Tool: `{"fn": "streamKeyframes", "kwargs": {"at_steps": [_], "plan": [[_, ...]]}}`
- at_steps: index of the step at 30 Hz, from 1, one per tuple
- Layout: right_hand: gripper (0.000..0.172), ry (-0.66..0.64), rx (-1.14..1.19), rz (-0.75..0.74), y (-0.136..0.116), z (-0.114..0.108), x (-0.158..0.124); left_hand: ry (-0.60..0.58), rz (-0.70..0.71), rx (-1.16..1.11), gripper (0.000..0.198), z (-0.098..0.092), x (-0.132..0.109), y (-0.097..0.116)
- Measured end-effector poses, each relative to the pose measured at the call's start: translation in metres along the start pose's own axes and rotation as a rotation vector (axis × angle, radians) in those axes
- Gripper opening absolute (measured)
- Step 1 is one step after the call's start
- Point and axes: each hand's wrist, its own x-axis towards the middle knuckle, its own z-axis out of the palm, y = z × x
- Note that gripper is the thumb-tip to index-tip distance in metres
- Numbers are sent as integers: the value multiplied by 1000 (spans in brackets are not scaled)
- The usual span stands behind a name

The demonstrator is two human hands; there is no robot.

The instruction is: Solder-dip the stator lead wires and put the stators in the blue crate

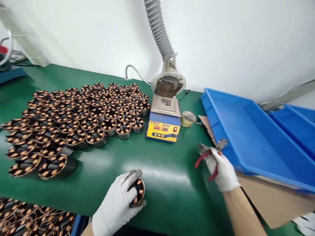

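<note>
My left hand [116,200], in a white glove, grips a round motor stator [139,192] with copper coils inside a dark ring, near the table's front edge. Over the right part of the table, my right hand [221,170], also gloved, is closed on red-handled pliers [206,155]; a second metal tool head [222,143] shows beside its fingers, and I cannot make out whether it belongs to another tool. Many similar stators [97,136] stand in rows on the left of the green table [118,157].
A blue and yellow solder pot [162,127] stands at the back centre under an exhaust hose [158,28]. Beside it is a small cup [188,118]. Blue trays [258,131] and cardboard [275,200] lie right. More wired stators [36,219] fill the lower left.
</note>
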Motion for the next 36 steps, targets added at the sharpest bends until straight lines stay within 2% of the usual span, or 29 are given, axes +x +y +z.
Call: {"fn": "streamKeyframes", "kwargs": {"at_steps": [1, 2, 4, 6, 7, 9, 11, 12, 14, 15, 16, 17, 18, 19, 20, 22, 24, 25, 27, 30, 31, 33, 36], "plan": [[22, -3, -83, 0, -2, -4, -3, 4, -12, 8, 18, -1, 1, 1], [19, 19, -273, -18, -2, -8, -8, 6, -24, 19, 21, -1, 2, 2], [18, 52, -906, -117, 8, -14, -19, 4, -47, 46, 26, -2, 4, 3], [25, 66, -1409, -283, 24, -20, -25, -5, -61, 52, 29, -2, 4, 4], [30, 77, -1544, -377, 32, -22, -26, -4, -68, 40, 30, -2, 3, 5], [41, 119, -1631, -594, 45, -26, -26, -9, -99, -33, 28, -5, 2, 6], [46, 126, -1506, -777, 52, -24, -30, -67, -195, -180, 24, -11, 2, 8], [45, 83, -1364, -823, 54, -20, -36, -119, -260, -276, 23, -14, 4, 8], [39, -109, -969, -767, 59, -4, -57, -269, -363, -487, 26, -19, 11, 8], [37, -297, -744, -616, 63, 7, -71, -349, -382, -585, 28, -20, 16, 7], [42, -522, -484, -432, 67, 19, -85, -415, -379, -673, 29, -19, 22, 6], [54, -729, -255, -239, 72, 32, -100, -460, -368, -739, 29, -17, 27, 5], [62, -873, -109, -26, 77, 43, -112, -476, -366, -780, 28, -14, 32, 4], [61, -917, 29, 133, 83, 53, -122, -462, -382, -798, 27, -10, 35, 4], [57, -911, 149, 245, 87, 60, -129, -419, -408, -783, 32, -7, 36, 4], [48, -835, 293, 390, 94, 67, -134, -346, -413, -678, 62, -3, 34, 5], [45, -771, 351, 446, 95, 68, -133, -320, -336, -568, 88, -3, 27, 9], [45, -761, 356, 457, 94, 67, -132, -306, -299, -541, 92, -4, 23, 11], [47, -756, 354, 457, 92, 66, -129, -247, -315, -604, 78, -4, 19, 15], [50, -751, 377, 456, 92, 66, -128, -58, -587, -879, 30, 0, 25, 17], [51, -763, 392, 472, 93, 65, -128, -1, -702, -979, 22, 3, 30, 16], [50, -827, 426, 529, 97, 63, -127, 98, -903, -1133, 22, 9, 40, 11], [49, -930, 513, 618, 101, 61, -125, 304, -1053, -1234, 27, 12, 48, -2]]}}
